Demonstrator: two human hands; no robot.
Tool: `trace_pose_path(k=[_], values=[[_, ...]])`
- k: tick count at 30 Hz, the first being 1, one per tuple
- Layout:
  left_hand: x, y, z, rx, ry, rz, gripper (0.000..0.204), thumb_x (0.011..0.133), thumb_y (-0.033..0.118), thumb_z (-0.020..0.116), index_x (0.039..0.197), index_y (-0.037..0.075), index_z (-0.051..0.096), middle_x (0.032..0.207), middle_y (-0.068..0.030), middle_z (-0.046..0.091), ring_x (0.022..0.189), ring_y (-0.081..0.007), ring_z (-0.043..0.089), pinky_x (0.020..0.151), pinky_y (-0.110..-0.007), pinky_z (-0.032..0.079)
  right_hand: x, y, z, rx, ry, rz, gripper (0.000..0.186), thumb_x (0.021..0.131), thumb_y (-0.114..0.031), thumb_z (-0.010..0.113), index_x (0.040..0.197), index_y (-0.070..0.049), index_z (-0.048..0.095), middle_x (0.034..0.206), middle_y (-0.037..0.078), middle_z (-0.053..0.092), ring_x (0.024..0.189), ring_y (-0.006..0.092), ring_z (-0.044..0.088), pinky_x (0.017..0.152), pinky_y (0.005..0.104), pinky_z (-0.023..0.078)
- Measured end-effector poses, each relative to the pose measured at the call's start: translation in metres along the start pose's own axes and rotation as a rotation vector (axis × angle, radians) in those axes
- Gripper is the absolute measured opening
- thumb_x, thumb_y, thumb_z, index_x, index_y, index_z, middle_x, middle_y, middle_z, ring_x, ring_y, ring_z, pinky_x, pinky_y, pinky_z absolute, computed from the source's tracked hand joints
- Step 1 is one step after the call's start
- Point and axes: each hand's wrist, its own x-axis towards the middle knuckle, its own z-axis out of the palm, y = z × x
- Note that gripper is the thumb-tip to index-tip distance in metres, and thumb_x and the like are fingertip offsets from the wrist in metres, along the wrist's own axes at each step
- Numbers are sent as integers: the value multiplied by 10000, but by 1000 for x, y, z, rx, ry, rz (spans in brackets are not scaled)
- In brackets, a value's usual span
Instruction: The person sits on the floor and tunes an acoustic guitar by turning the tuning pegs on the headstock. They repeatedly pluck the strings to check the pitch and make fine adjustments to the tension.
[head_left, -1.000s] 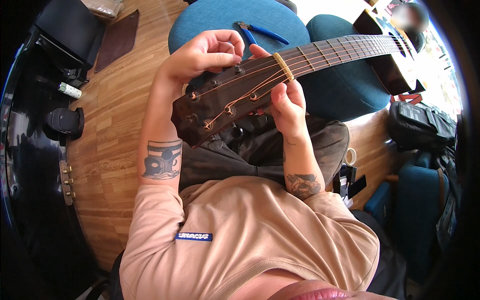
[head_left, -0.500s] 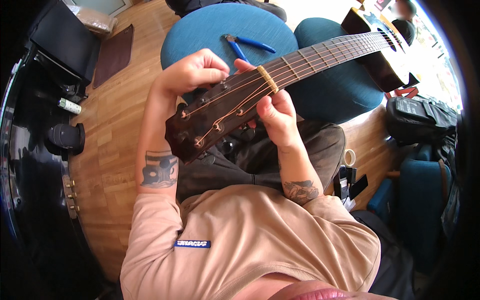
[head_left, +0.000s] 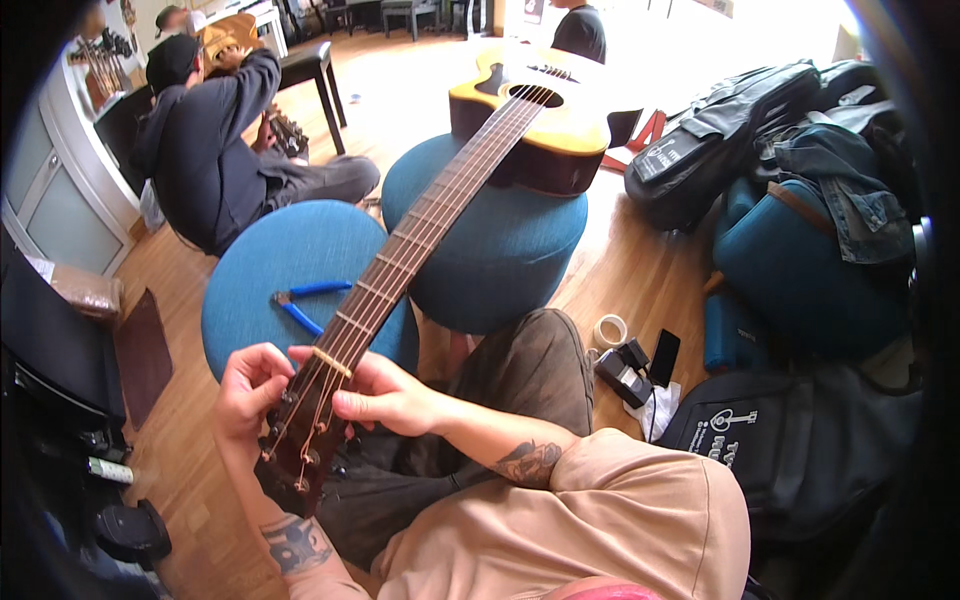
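Wooden flooring (head_left: 640,265) stretches pale toward the bright far side, where another person (head_left: 205,150) in dark clothes sits on the ground, and a black gig bag (head_left: 710,140) rests off to the right. Closer to me, two round blue seats stand side by side. An acoustic guitar (head_left: 570,130) lies face up with its body on the farther stool (head_left: 500,270), neck (head_left: 395,262) slanting down past the nearer stool (head_left: 250,265) to the player's lap. I suppose the cushion takes the weight, so that the headstock (head_left: 295,455) comes within easy reach of both hands.

The right hand (head_left: 390,395) looks closed around the neck just by the nut (head_left: 332,362), thumb on top and fingers passing underneath, probably to keep that end steady. The left hand (head_left: 252,390) is at the opposite edge of the headstock, thumb and forefinger drawn close together beside a tuning post; whether anything is pinched between them I cannot tell from here. Blue-handled cutters (head_left: 298,308) lie spread on the nearer stool, perhaps left there to be handy.

As for the instrument, its top is honey-yellow and glossy around a dark soundhole, with deep brown sides. Coppery strings run up the dark fingerboard, cross the cream nut and angle away to their posts.
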Motion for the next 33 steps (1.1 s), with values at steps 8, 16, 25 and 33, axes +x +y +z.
trace_pose_path(k=[8, 16, 25, 33], values=[[-3, -6, 1, -8, 13, 86, 232, 901, 198, 745, 852, 41, 582, 823, -34, 650, 722, -62, 604, 600, -192, 432, -1, -2, -6, -109, -5, 35, 739, 966, -404, 627, 1540, -78, 294, 1102, -3, 613, 735, 28, 506, 578, 178, 408], [-5, -17, -8, 64, 32, 158, 339, 866, 299, 782, 775, -1, 652, 745, -30, 628, 597, -68, 493, 510, -216, 320, -1, -3, -3, -90, -16, 41, 747, 967, -425, 622, 1540, -74, 296, 1112, -14, 608, 742, 18, 488, 578, 172, 395], [-3, -3, 4, 67, 67, 22, 329, 826, 260, 811, 752, -2, 627, 709, -17, 603, 624, -70, 502, 544, -212, 353, -2, -2, -3, -121, 0, -10, 671, 987, -382, 596, 1508, -55, 328, 1024, 28, 616, 684, 60, 531, 545, 200, 418], [-10, -28, 3, -112, 100, 338, 268, 777, 90, 828, 952, -13, 653, 914, -121, 675, 936, -230, 625, 852, -334, 488, -3, 1, -4, -123, 21, 2, 706, 981, -406, 602, 1520, -57, 307, 1092, 29, 619, 682, 56, 523, 535, 197, 416]])
